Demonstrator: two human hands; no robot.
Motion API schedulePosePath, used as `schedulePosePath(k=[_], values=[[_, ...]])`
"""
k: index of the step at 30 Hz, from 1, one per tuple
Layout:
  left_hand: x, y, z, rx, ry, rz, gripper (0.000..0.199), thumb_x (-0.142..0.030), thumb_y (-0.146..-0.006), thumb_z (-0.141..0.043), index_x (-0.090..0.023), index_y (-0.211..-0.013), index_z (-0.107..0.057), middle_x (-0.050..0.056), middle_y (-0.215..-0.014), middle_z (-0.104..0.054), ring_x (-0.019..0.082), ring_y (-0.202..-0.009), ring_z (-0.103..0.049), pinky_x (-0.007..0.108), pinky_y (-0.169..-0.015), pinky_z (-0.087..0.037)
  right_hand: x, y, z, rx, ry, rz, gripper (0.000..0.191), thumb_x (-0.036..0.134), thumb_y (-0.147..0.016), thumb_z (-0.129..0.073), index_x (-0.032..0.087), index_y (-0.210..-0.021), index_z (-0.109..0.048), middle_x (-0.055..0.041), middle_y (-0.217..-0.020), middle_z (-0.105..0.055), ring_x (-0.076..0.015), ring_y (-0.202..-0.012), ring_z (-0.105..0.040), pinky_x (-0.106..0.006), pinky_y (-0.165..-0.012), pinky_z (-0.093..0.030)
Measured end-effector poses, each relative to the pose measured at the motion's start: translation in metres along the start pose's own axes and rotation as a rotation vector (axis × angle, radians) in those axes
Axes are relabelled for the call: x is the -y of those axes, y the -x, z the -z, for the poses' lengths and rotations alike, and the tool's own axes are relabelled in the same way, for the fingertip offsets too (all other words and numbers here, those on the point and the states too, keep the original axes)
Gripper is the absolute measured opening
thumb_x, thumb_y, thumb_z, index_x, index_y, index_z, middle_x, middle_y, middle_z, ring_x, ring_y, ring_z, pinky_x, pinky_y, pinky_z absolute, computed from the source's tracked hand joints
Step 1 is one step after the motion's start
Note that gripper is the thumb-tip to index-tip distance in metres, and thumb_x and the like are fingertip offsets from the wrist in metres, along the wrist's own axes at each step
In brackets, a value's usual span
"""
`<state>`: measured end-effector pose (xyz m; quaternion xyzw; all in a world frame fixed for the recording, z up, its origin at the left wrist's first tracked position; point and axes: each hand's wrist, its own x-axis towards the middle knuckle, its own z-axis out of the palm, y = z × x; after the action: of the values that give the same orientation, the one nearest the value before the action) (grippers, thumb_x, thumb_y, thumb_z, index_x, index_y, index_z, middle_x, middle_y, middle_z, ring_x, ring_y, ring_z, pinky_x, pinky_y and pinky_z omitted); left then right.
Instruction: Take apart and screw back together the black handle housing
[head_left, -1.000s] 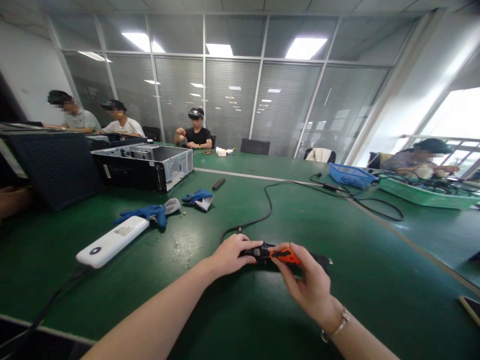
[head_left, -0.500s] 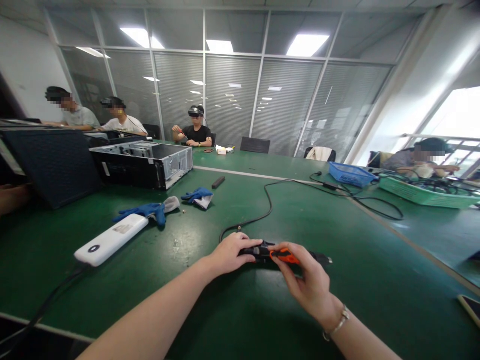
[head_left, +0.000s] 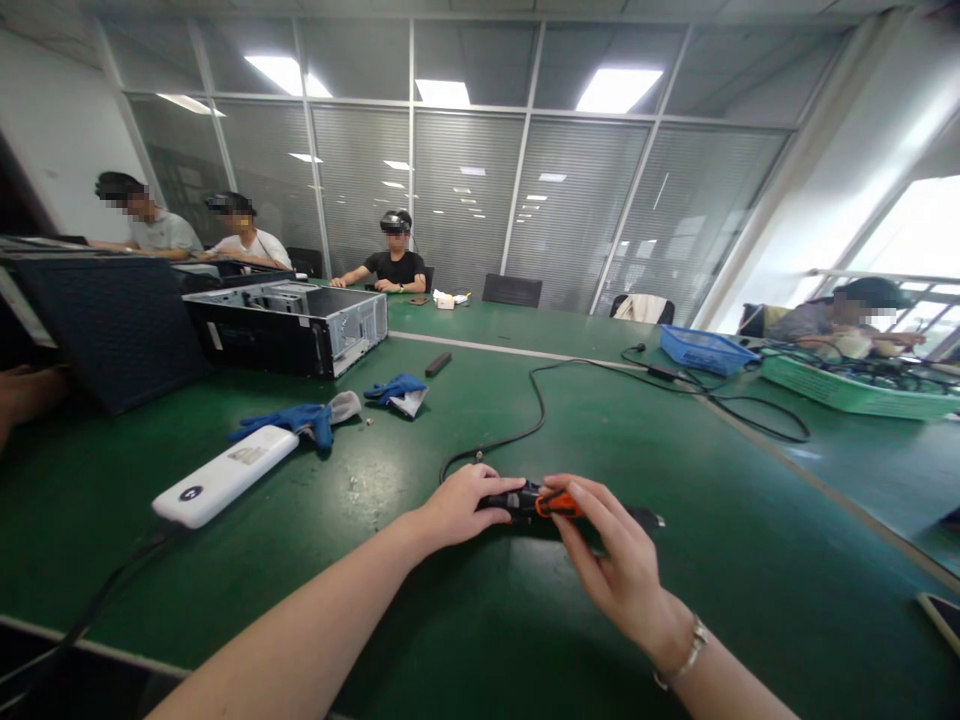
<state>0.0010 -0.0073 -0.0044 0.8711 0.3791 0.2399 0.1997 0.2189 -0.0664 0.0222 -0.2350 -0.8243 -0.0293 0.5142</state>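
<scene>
On the green table (head_left: 480, 600), a long black device (head_left: 517, 503) lies in front of me. My left hand (head_left: 469, 505) is closed on its left end, with thumb and fingers on either side. In my right hand (head_left: 611, 550) is an orange-and-black screwdriver (head_left: 561, 503), pinched by the handle between thumb and fingers over the device's middle. The screwdriver's tip cannot be made out. A dark piece with a small metal end (head_left: 654, 520) sticks out beyond my right hand. The black cable (head_left: 541, 400) runs up to the table near my left hand.
At left lie a white power-bank-like box (head_left: 225, 478) with a cord, and blue gloves (head_left: 311, 422). Behind stands an open computer case (head_left: 262, 335). A dark bar (head_left: 439, 364) lies mid-table. Blue (head_left: 705, 352) and green baskets (head_left: 847, 390) are at right. Several people sit around.
My right fingers and the orange handle have turned and shifted slightly. My left hand stays in place. Across the table, a person's raised hand has come down.
</scene>
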Motion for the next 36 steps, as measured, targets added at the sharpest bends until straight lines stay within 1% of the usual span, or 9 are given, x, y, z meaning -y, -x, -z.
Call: schedulePosePath(k=[4, 8, 14, 20, 23, 26, 29, 31, 36], values=[[0.003, -0.001, -0.001, -0.01, -0.001, -0.017, 0.049, -0.031, -0.083, -0.068, -0.029, -0.131, -0.057, 0.007, -0.113, -0.06, 0.023, -0.101, -0.057, 0.035, -0.092, -0.043, 0.0, 0.0, 0.0, 0.044, -0.024, 0.009, 0.068, 0.004, -0.086, -0.051, 0.03, -0.145, -0.031, -0.0135, -0.128, -0.052, -0.024, -0.112, -0.059, -0.043, -0.087, -0.056], [0.005, -0.003, -0.001, -0.002, 0.005, -0.019, 0.048, -0.032, -0.082, -0.069, -0.028, -0.129, -0.059, 0.008, -0.114, -0.061, 0.023, -0.102, -0.058, 0.034, -0.092, -0.043, 0.001, 0.002, 0.002, -0.026, 0.042, 0.002, 0.067, 0.001, -0.082, -0.058, 0.034, -0.138, -0.043, -0.0086, -0.111, -0.055, -0.0198, -0.097, -0.061, -0.033, -0.074, -0.057], [-0.002, -0.001, 0.003, 0.02, 0.017, -0.033, 0.05, -0.034, -0.08, -0.071, -0.029, -0.129, -0.059, 0.007, -0.112, -0.062, 0.023, -0.101, -0.059, 0.034, -0.091, -0.044, -0.001, 0.004, 0.003, 0.039, -0.027, -0.023, 0.069, 0.002, -0.087, -0.046, 0.029, -0.147, -0.026, -0.0139, -0.127, -0.052, -0.0248, -0.113, -0.057, -0.046, -0.088, -0.053], [-0.013, 0.004, 0.002, 0.057, 0.02, -0.048, 0.052, -0.037, -0.079, -0.072, -0.03, -0.129, -0.059, 0.007, -0.114, -0.061, 0.024, -0.1, -0.059, 0.035, -0.091, -0.045, -0.002, 0.005, 0.003, -0.076, 0.054, -0.016, 0.074, 0.002, -0.081, -0.061, 0.033, -0.143, -0.034, -0.0065, -0.104, -0.057, -0.0174, -0.089, -0.06, -0.032, -0.072, -0.056], [-0.015, 0.004, 0.002, 0.054, 0.021, -0.055, 0.052, -0.037, -0.079, -0.072, -0.03, -0.129, -0.058, 0.007, -0.114, -0.061, 0.023, -0.1, -0.059, 0.035, -0.091, -0.044, -0.001, 0.006, 0.004, -0.029, -0.032, -0.022, 0.074, 0.0, -0.083, -0.054, 0.026, -0.147, -0.027, -0.0108, -0.111, -0.059, -0.0195, -0.095, -0.062, -0.037, -0.079, -0.055], [-0.016, 0.005, 0.003, 0.056, 0.022, -0.06, 0.052, -0.036, -0.079, -0.071, -0.029, -0.129, -0.058, 0.007, -0.114, -0.061, 0.023, -0.1, -0.059, 0.035, -0.091, -0.045, -0.001, 0.007, 0.003, -0.016, -0.082, -0.045, 0.073, 0.0, -0.083, -0.053, 0.029, -0.146, -0.027, -0.0119, -0.118, -0.055, -0.0212, -0.1, -0.062, -0.041, -0.081, -0.055], [-0.016, 0.005, 0.003, 0.064, 0.01, -0.064, 0.053, -0.036, -0.08, -0.07, -0.028, -0.13, -0.057, 0.009, -0.116, -0.06, 0.024, -0.101, -0.059, 0.036, -0.092, -0.045, -0.004, 0.008, 0.002, -0.068, -0.01, -0.035, 0.074, 0.002, -0.079, -0.063, 0.034, -0.14, -0.037, -0.0062, -0.106, -0.057, -0.0186, -0.091, -0.062, -0.035, -0.072, -0.056], [-0.016, 0.005, 0.003, 0.064, 0.002, -0.063, 0.053, -0.037, -0.081, -0.069, -0.029, -0.131, -0.056, 0.009, -0.117, -0.06, 0.024, -0.102, -0.058, 0.036, -0.092, -0.044, -0.006, 0.008, 0.002, -0.088, 0.022, -0.039, 0.073, 0.002, -0.079, -0.063, 0.031, -0.14, -0.038, -0.0057, -0.101, -0.06, -0.0173, -0.086, -0.063, -0.032, -0.07, -0.056], [-0.016, 0.006, 0.003, 0.06, 0.006, -0.075, 0.052, -0.039, -0.081, -0.069, -0.029, -0.131, -0.056, 0.008, -0.115, -0.06, 0.024, -0.101, -0.058, 0.036, -0.091, -0.045, -0.001, 0.007, 0.005, -0.013, -0.082, -0.032, 0.074, -0.001, -0.083, -0.051, 0.025, -0.147, -0.026, -0.0123, -0.115, -0.061, -0.024, -0.107, -0.062, -0.043, -0.085, -0.055]])
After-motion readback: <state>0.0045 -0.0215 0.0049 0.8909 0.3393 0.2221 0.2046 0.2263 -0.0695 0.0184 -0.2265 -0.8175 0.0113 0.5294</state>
